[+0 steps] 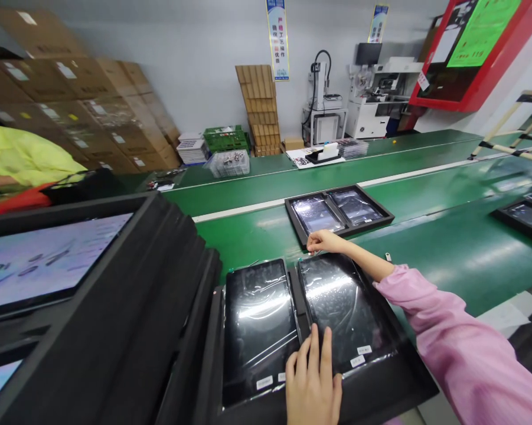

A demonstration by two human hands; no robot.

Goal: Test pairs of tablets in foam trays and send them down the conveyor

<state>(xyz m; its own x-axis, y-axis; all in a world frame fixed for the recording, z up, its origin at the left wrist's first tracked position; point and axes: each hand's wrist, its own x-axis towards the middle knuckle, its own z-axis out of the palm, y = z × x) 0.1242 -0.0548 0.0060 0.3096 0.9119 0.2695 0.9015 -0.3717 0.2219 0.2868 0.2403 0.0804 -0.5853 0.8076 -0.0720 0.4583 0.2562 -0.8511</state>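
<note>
Two dark tablet-like screens in clear film lie side by side in a black foam tray in front of me: the left screen (259,324) and the right screen (343,301). White labels sit near their lower edges. My left hand (312,378) is open, fingers stretched out over the divider and the lower inner edges of the screens. At the top left corner of the right screen, my right hand (325,242) is closed in a pinch. Something small and pale shows by its fingertips, too small to make out.
Beyond lies another foam tray (392,213) with two wrapped screens on the green conveyor (434,236). Stacked black foam trays (128,307) rise at the left, holding a lit screen (48,260). Another person's yellow sleeve (26,153) shows at far left. A small metallic piece (388,257) lies on the belt.
</note>
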